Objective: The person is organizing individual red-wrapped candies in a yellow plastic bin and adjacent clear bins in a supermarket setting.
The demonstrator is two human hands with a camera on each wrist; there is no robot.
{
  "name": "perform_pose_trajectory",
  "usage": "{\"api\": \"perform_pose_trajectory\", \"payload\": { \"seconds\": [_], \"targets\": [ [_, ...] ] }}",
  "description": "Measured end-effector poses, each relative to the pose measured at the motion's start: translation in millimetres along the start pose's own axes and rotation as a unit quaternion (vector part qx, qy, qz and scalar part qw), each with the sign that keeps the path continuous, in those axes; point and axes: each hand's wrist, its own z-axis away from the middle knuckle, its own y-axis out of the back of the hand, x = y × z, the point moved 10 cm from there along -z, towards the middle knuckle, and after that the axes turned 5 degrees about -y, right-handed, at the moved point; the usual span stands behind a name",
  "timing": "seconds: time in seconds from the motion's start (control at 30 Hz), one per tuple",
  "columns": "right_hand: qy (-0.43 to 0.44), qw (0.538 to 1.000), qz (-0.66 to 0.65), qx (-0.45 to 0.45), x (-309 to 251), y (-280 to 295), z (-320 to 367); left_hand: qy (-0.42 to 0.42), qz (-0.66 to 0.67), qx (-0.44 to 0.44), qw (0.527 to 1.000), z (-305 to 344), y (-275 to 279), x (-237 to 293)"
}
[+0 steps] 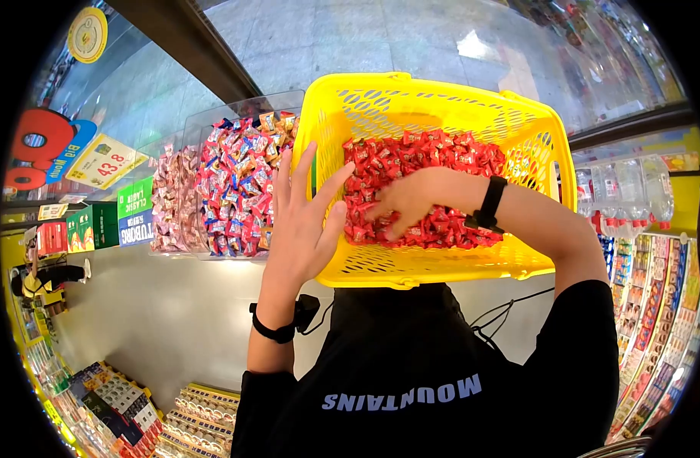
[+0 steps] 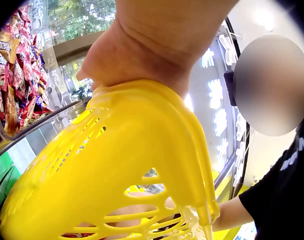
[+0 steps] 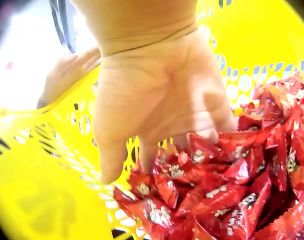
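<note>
A yellow plastic shopping basket (image 1: pixel 441 90) holds a heap of red-wrapped candies (image 1: pixel 457 229). My right hand (image 1: pixel 417 197) reaches down inside it, and in the right wrist view the right hand (image 3: pixel 162 100) has its palm showing and its fingers pointing down among the red candies (image 3: pixel 212 195). Some of those fingertips are hidden by the wrappers. Over the basket's left rim lies my left hand (image 1: pixel 304 221), fingers spread and straight. From the left wrist view, the left hand (image 2: pixel 137 60) rests on the edge of the yellow basket (image 2: pixel 142 120).
Left of the basket, clear bins hold candies in mixed wrappers (image 1: pixel 243 183) and pink wrappers (image 1: pixel 174 198). A price sign (image 1: pixel 109 160) and green boxes (image 1: pixel 90 227) stand farther left. Bottles with red caps (image 1: pixel 625 191) are at the right, above stocked shelves (image 1: pixel 655 305).
</note>
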Motion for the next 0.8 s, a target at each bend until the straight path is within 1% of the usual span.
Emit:
{"api": "perform_pose_trajectory", "payload": {
  "seconds": [0.07, 0.1, 0.13, 0.23, 0.33, 0.37, 0.47, 0.57, 0.63, 0.73, 0.77, 0.8],
  "targets": [
    [-0.020, 0.984, -0.055, 0.168, 10, 46, 2, -0.002, 0.004, -0.001, 1.000, -1, 0, -1],
    [-0.038, 0.965, -0.022, 0.259, 22, 63, 2, -0.003, 0.007, 0.000, 1.000, 0, 0, -2],
    [-0.055, 0.937, 0.010, 0.346, 33, 75, 2, -0.003, 0.011, 0.000, 1.000, 1, -1, -3],
    [-0.117, 0.907, 0.067, 0.399, 63, 70, -14, 0.004, 0.010, -0.002, 1.000, 0, -2, -4],
    [-0.130, 0.908, 0.112, 0.383, 68, 53, -33, 0.004, 0.012, 0.000, 1.000, 0, -1, -4],
    [-0.126, 0.914, 0.141, 0.358, 67, 43, -39, 0.005, 0.011, -0.001, 1.000, 0, -2, -4],
    [-0.162, 0.935, 0.198, 0.246, 59, 19, -41, 0.007, 0.010, -0.006, 1.000, -1, -2, -4],
    [-0.159, 0.957, 0.173, 0.169, 60, 12, -40, 0.008, 0.007, -0.006, 1.000, -1, -1, -3],
    [-0.155, 0.966, 0.161, 0.126, 42, 24, -22, 0.009, 0.008, -0.005, 1.000, -1, -1, -3],
    [-0.102, 0.977, -0.011, 0.186, 62, 44, -34, 0.008, 0.010, -0.001, 1.000, -1, 1, -3],
    [-0.118, 0.950, 0.016, 0.290, 72, 57, -32, 0.007, 0.009, 0.002, 1.000, -1, 1, -2],
    [-0.136, 0.943, 0.035, 0.302, 73, 57, -33, 0.007, 0.007, 0.003, 1.000, 0, 1, -2]
  ]
}}
